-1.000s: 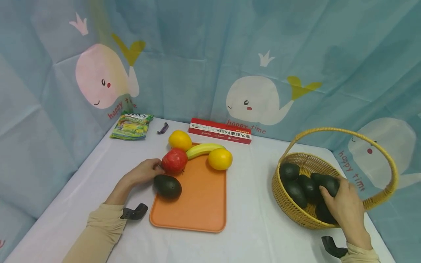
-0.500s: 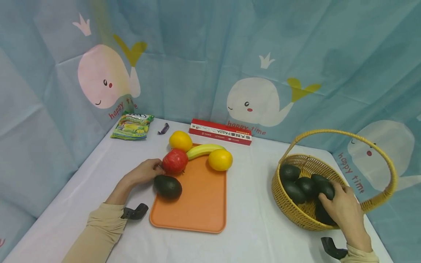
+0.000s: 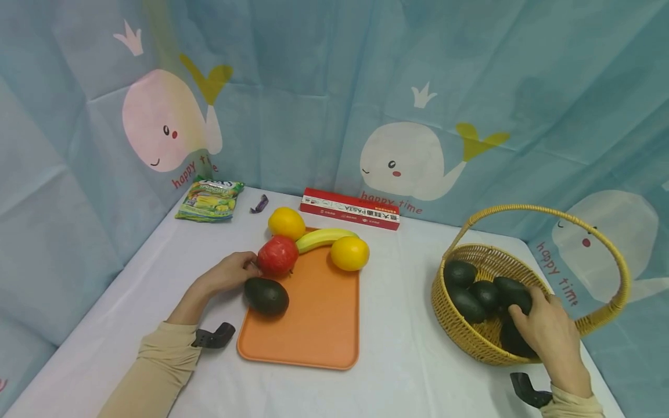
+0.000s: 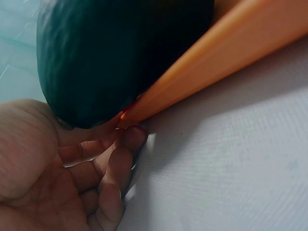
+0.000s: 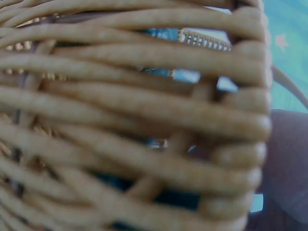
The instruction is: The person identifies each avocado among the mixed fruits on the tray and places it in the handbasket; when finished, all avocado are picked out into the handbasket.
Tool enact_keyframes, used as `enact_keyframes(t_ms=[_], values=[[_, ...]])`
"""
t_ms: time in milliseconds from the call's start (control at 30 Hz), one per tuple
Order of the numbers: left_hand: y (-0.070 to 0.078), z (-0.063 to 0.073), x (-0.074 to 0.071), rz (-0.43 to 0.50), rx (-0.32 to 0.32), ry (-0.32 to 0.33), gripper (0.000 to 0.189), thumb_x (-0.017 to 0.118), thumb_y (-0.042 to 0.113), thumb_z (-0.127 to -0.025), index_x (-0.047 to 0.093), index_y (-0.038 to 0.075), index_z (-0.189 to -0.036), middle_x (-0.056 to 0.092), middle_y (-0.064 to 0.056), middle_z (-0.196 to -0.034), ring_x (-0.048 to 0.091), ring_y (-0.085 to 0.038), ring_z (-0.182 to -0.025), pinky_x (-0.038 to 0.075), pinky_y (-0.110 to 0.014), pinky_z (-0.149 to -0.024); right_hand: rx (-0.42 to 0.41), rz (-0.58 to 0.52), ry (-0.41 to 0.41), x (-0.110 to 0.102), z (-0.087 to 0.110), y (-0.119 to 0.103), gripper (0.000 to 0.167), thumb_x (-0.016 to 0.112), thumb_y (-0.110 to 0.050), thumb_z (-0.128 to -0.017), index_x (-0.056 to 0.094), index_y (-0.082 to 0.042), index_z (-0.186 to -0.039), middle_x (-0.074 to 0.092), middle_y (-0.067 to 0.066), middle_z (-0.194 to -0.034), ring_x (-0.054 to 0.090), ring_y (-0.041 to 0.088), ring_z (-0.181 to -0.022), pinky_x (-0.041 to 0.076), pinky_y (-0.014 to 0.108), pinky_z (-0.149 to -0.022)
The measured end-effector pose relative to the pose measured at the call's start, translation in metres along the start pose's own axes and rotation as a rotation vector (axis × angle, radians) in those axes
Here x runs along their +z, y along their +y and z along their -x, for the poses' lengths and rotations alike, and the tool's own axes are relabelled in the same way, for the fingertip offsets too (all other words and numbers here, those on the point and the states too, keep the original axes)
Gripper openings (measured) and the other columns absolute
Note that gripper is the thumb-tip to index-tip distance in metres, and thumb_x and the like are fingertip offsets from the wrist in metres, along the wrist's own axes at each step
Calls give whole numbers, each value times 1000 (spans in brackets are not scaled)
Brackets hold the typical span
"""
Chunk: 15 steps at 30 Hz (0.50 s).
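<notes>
My left hand (image 3: 232, 273) is at the left edge of the orange tray (image 3: 319, 337); in the left wrist view its thumb and fingers pinch the tray rim (image 4: 192, 77). Beside that hand, a dark avocado (image 3: 266, 296) and a red pomegranate (image 3: 277, 255) lie on the tray's left side. A banana (image 3: 325, 237) and a yellow lemon (image 3: 350, 253) rest at its far end. My right hand (image 3: 551, 331) reaches into the wicker basket (image 3: 460, 325) and grips an avocado (image 3: 512, 293). Basket weave (image 5: 134, 106) hides most of that hand in the right wrist view.
Several other avocados (image 3: 467, 305) lie in the basket, whose tall handle (image 3: 543, 208) arches over it. Another lemon (image 3: 287, 223) sits at the tray's far left corner. Behind are a green snack bag (image 3: 210, 200), a small purple wrapped piece (image 3: 259, 204) and a red pasta box (image 3: 349, 209).
The avocado in my right hand has turned and shifted a little lower and nearer among the others in the basket. My left hand and the tray look unmoved.
</notes>
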<state>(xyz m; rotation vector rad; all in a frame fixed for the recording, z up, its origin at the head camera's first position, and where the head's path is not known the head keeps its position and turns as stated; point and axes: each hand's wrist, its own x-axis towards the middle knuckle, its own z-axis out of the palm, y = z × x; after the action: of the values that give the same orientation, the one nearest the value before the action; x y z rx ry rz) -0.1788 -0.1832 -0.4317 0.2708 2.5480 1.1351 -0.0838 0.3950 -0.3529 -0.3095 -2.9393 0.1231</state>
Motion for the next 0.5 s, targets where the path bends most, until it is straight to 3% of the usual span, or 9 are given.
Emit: enact_keyframes(t_ms=[233,500], values=[[0,-1,0,0,3,-4,27,58,11,-91,60,-6,-111,67,-12,-89,58,-19,-81,49,-35,-79,-29,33,32,2,0,-2,52,60,-22,-87,50,9,-128,47,44,-112,52,59,-87,43,63,-66],[0,0,0,-4,-6,-1,28,57,12,-91,60,-6,-113,66,-12,-90,58,-20,-82,49,-36,-80,-31,-1,20,-3,-4,3,51,63,-24,-87,46,15,-116,56,41,-95,56,55,-78,43,59,-60]])
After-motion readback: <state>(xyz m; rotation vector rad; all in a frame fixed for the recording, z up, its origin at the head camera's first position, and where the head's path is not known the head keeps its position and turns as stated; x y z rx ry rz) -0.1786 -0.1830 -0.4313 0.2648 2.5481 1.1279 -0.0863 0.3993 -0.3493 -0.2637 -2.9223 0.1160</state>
